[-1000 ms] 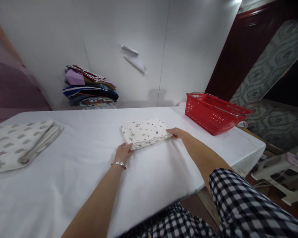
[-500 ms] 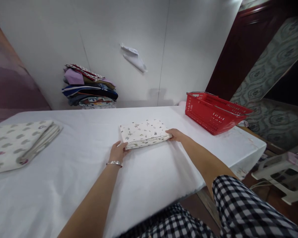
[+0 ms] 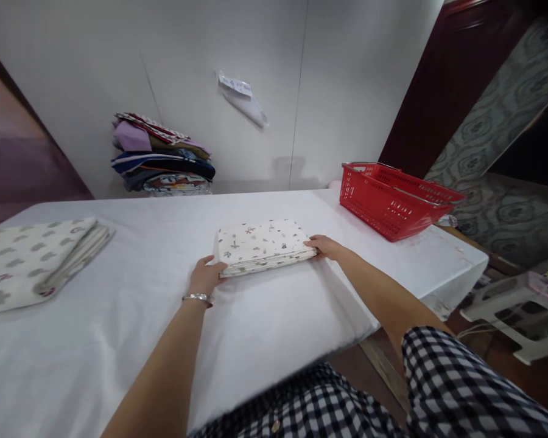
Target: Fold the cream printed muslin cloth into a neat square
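A small folded cloth (image 3: pixel 261 243), cream with little printed figures, lies in the middle of the white table (image 3: pixel 274 316). My left hand (image 3: pixel 205 277), with a silver bracelet on the wrist, grips the cloth's near left corner, thumb on top and fingers under the edge. My right hand (image 3: pixel 325 246) holds the cloth's right edge, fingers curled against it.
A larger folded cloth with grey blobs (image 3: pixel 31 258) lies at the table's left. A red plastic basket (image 3: pixel 393 198) stands at the far right corner. A stack of coloured folded fabrics (image 3: pixel 162 155) rests against the white wall behind. White plastic furniture (image 3: pixel 516 310) stands on the floor right.
My left hand has slid left along the cloth's near edge to its left corner. The cloth has shifted a little to the left. My right hand has stayed on the right edge.
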Tool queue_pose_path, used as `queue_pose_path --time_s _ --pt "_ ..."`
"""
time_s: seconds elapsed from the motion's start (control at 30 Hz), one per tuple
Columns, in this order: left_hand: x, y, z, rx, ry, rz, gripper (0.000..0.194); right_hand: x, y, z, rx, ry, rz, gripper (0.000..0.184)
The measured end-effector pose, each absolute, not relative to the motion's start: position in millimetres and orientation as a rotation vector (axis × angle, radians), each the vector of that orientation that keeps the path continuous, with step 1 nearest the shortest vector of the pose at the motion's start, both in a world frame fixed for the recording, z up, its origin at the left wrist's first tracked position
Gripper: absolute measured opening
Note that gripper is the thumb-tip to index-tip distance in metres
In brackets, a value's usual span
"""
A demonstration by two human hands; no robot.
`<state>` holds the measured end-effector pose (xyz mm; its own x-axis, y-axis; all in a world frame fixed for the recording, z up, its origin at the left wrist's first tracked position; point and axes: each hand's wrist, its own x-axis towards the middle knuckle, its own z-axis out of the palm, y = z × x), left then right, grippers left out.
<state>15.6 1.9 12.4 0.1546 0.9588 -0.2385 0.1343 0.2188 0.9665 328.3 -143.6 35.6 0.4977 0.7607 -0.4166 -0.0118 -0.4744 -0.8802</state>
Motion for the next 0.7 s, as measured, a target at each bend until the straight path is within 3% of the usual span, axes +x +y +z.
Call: queue_pose_path --time_s 0.2,0.27,0.33,0.5,0.63,0.7 --pt "-8 6 26 1.369 1.487 0.846 0.047 299 -166 33 -1.870 -0.731 1.189 0.079" --pt "-13 3 29 1.478 1.579 0.829 0.045 293 -174 30 -1.894 -0.799 1.218 0.083" --pt "-14 -1 30 1.564 1.643 0.813 0.045 291 -182 28 -1.962 -0.883 1.092 0.074" --pt "-11 -6 27 1.881 1.649 0.884 0.041 290 -198 32 -1.946 -1.264 0.516 0.020" --pt "5 -22 26 2.213 1.391 1.054 0.038 282 -202 37 -1.834 -1.528 0.381 0.016" --pt "20 -40 26 2.314 1.174 0.972 0.031 279 -201 37 -1.875 -1.507 0.398 0.014"
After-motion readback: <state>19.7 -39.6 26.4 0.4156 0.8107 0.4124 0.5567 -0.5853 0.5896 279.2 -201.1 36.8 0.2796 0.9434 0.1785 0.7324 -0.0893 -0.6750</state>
